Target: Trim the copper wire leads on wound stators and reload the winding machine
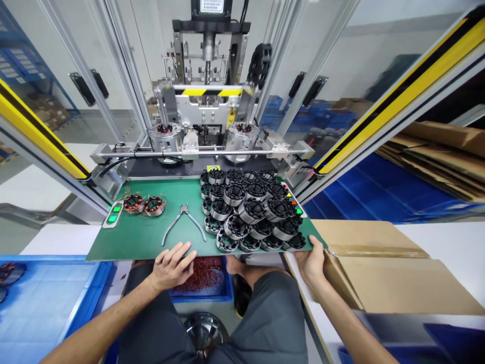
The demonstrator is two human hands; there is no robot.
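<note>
At the front edge of the green worktop (pixel 129 242), my left hand (pixel 172 268) rests with its fingers stretched out, holding nothing. A pair of side cutters (pixel 184 215) with pale blue handles lies spread just beyond it. My right hand (pixel 311 260) grips the worktop's front right corner, thumb on top and fingers partly hidden under the edge. Beside that hand, several black-and-silver stator cores (pixel 252 210) stand in stacked rows. Two stators wound with copper wire (pixel 153 206) lie at the left of the worktop, loose wire ends sticking up.
Behind the worktop stands a machine with two metal fixtures (pixel 166 136), each holding a wound part, and a cross rail (pixel 212 151). Green buttons (pixel 112 218) sit at left. A blue tray (pixel 87 288) is at left, a cardboard box (pixel 401 273) at right, a scrap bin (pixel 228 293) below.
</note>
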